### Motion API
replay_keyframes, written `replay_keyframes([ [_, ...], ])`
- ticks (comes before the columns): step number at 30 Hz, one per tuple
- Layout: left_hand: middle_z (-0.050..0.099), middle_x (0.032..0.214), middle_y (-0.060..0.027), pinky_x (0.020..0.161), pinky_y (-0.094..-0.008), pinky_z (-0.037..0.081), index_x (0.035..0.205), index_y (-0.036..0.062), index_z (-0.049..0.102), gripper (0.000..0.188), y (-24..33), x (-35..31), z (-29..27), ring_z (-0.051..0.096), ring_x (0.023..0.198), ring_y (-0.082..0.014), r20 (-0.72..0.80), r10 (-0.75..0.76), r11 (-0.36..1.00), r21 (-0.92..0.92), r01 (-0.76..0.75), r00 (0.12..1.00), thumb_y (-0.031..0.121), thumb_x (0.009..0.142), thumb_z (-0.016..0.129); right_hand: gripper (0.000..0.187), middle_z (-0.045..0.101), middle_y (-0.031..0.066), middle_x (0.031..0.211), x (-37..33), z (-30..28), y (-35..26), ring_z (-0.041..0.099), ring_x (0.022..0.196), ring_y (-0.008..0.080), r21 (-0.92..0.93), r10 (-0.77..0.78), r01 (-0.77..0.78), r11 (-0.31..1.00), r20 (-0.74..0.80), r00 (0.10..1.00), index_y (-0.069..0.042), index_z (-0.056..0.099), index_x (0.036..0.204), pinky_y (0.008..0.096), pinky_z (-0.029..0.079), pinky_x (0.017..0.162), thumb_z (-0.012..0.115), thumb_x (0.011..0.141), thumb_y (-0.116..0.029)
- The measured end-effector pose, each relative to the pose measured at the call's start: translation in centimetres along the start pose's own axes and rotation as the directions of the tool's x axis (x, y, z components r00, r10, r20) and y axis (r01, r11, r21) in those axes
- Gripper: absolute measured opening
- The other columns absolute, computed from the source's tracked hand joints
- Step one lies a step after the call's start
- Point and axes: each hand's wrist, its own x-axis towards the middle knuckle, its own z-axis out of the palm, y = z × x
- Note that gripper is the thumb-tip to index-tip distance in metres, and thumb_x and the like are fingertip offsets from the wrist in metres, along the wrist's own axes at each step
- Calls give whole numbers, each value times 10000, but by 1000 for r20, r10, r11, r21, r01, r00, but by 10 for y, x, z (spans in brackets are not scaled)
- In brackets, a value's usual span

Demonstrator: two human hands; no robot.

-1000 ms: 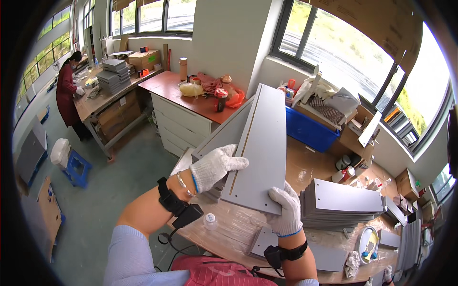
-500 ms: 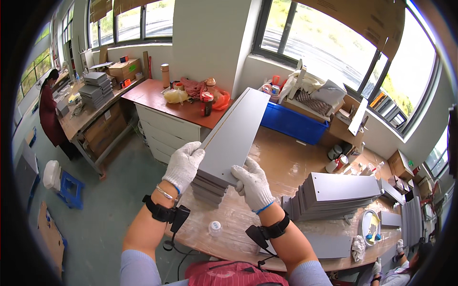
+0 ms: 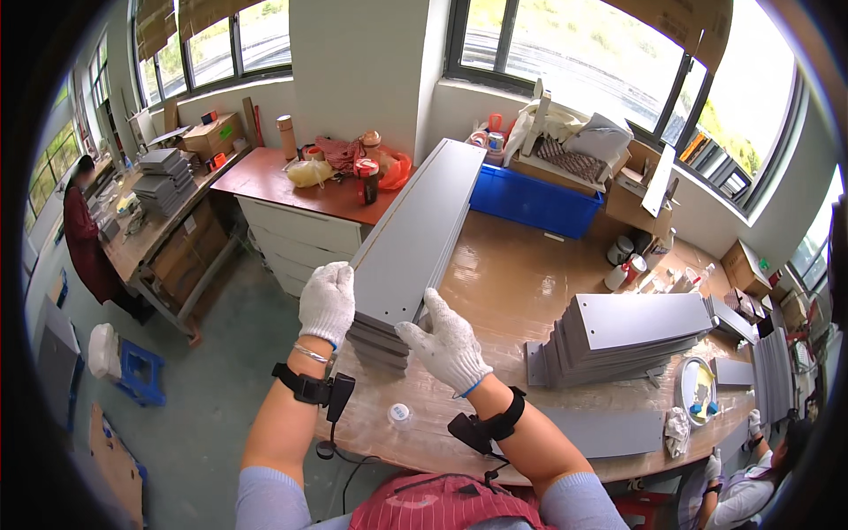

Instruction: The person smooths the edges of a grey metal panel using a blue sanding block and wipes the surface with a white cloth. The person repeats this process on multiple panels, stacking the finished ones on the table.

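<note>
A long grey panel (image 3: 411, 230) with small holes near its end lies on top of a tall stack of like panels (image 3: 380, 344) at the table's near left corner. My left hand (image 3: 327, 305), in a white knitted glove, is at the top panel's near left edge with its fingers curled together; whether they grip anything is hidden. My right hand (image 3: 446, 349), gloved the same way, is at the near right corner of the stack. Its thumb and fingers are spread, and nothing is held in it. Close by on the table stands a small white-capped jar (image 3: 399, 413).
Another stack of grey panels (image 3: 636, 322) stands on the right of the table, with a round tray (image 3: 698, 389) beside it. A blue bin (image 3: 530, 201) and a red-topped cabinet (image 3: 274, 181) are farther back. A co-worker (image 3: 751, 481) sits at lower right; another person (image 3: 84, 230) stands far left.
The top panel now sits more in line with the stack beneath. My right hand has let go of the panel's near end and spread its fingers. The view has shifted slightly.
</note>
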Motion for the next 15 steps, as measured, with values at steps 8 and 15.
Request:
replay_keyframes([
  [8, 687, 1065, -183, 898, -462, 514, 1067, 55, 706, 337, 2, 8, 2, 642, 1010, -390, 39, 144, 983, 108, -148, 989, 330, 1012, 519, 744, 690, 138, 802, -6, -4, 11, 690, 703, 242, 72, -40, 44, 996, -48, 998, 52, 386, 1486, 355, 551, 672, 701, 896, -272],
  [15, 715, 1124, -133, 967, -342, 485, 1166, -48, 663, 420, -46, 26, 3, 656, 1058, -227, 171, 65, 997, -52, -57, 983, 336, 1056, 531, 429, 690, 202, 997, -75, -65, 93, 668, 910, 392, 50, -168, 173, 984, -87, 982, -16, 606, 1260, 440, 537, 830, 639, 895, -239],
])
